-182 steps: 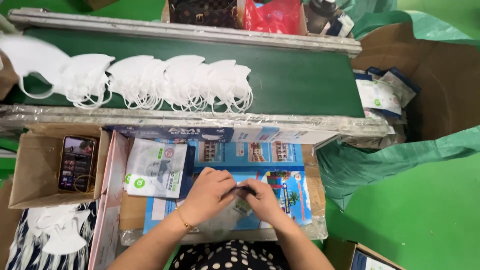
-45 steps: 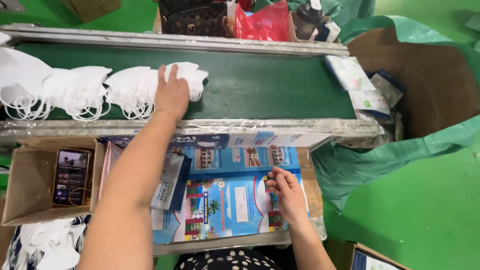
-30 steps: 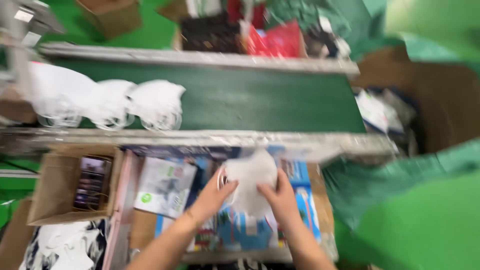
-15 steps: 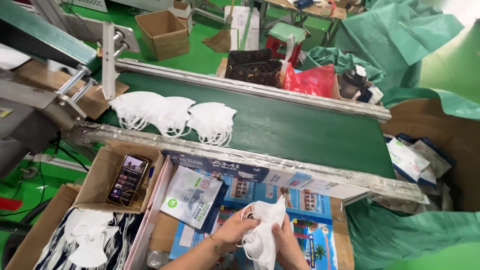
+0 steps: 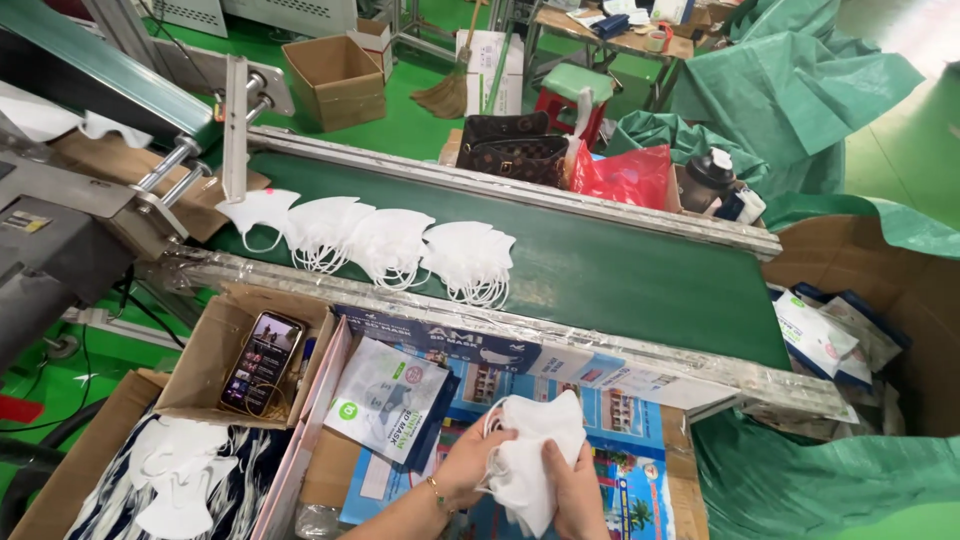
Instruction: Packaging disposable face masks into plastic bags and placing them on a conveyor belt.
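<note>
— Head view: what do the hands hold?
— The left hand and right hand both close on a white face mask stack (over the blue printed box).
— And the belt?
— More masks lie on the green conveyor, a phone sits in a carton.

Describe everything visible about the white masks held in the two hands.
The stack of white masks is a small bundle of folded, soft, fabric-like pieces with thin ear loops hanging at the left edge. It is held roughly upright, low in the view, above a colourful printed sheet. The left hand grips its left side and the right hand supports it from below and right.
</note>
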